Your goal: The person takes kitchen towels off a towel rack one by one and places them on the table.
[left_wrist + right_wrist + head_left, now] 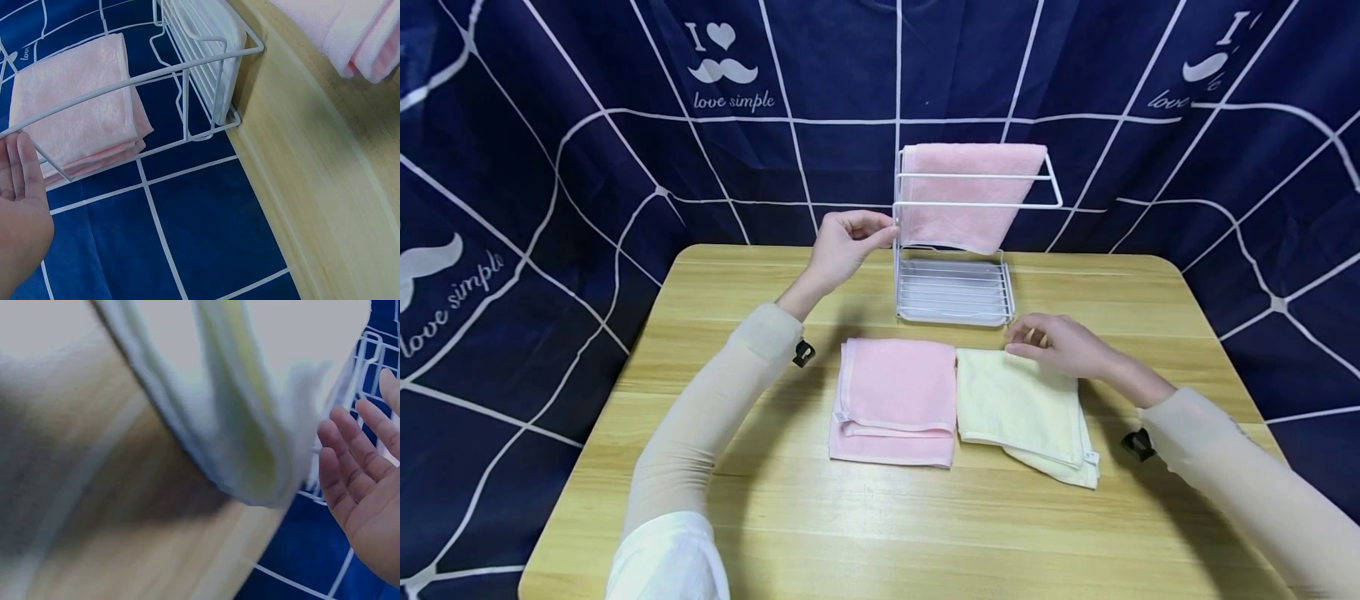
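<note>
My left hand (pixel 847 247) pinches the left upright of a white wire rack (pixel 977 205) with thumb and fingertips. Over the rack's top rails hangs a folded pink towel (pixel 962 171); the left wrist view shows this hanging towel (pixel 75 100) behind a wire close to my fingers. A shallow white tray (pixel 955 310) sits in the rack's base. Loosely bent and holding nothing, my right hand (pixel 1060 343) hovers at the far edge of a folded yellow towel (pixel 1022 404). In the right wrist view, the fingers of the right hand (pixel 369 481) are spread before the rack.
A second folded pink towel (pixel 898 392) lies on the wooden table (pixel 887 533), just left of the yellow one. Behind the table hangs a dark blue curtain (pixel 842 75) with white lines.
</note>
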A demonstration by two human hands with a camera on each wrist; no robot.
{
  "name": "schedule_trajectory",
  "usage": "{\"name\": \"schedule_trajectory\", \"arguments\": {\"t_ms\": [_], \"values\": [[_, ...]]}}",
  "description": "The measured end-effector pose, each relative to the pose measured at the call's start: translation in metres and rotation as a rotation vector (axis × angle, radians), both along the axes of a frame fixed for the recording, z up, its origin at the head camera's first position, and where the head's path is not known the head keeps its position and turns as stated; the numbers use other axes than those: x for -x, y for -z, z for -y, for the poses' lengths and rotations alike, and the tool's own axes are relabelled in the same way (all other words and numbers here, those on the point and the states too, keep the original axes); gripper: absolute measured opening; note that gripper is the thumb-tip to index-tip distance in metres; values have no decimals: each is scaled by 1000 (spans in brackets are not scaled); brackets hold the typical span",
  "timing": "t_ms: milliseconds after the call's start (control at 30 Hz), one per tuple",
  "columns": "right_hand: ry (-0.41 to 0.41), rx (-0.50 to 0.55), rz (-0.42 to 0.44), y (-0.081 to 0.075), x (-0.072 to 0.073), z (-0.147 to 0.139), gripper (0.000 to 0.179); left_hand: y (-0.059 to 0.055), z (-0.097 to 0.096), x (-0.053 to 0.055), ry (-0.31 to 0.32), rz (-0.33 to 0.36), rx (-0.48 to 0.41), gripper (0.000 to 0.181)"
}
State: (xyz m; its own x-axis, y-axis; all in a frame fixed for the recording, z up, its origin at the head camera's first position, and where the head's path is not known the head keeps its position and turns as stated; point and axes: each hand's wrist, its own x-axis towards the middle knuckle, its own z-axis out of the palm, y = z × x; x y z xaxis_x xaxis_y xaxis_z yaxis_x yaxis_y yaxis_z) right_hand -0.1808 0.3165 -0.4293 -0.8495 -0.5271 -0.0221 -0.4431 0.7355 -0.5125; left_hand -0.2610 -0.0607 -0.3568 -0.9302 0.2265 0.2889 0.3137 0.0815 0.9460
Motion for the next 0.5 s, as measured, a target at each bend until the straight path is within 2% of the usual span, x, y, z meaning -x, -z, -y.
{"name": "schedule_trajectory", "arguments": {"t_ms": [333,500], "values": [[16,23,-111,-47,-10,10,16,-1,-1,-1,-8,-4,12,13],[-19,29,-199,-65,-13,18,14,-1,0,-1,-7,-9,4,11]]}}
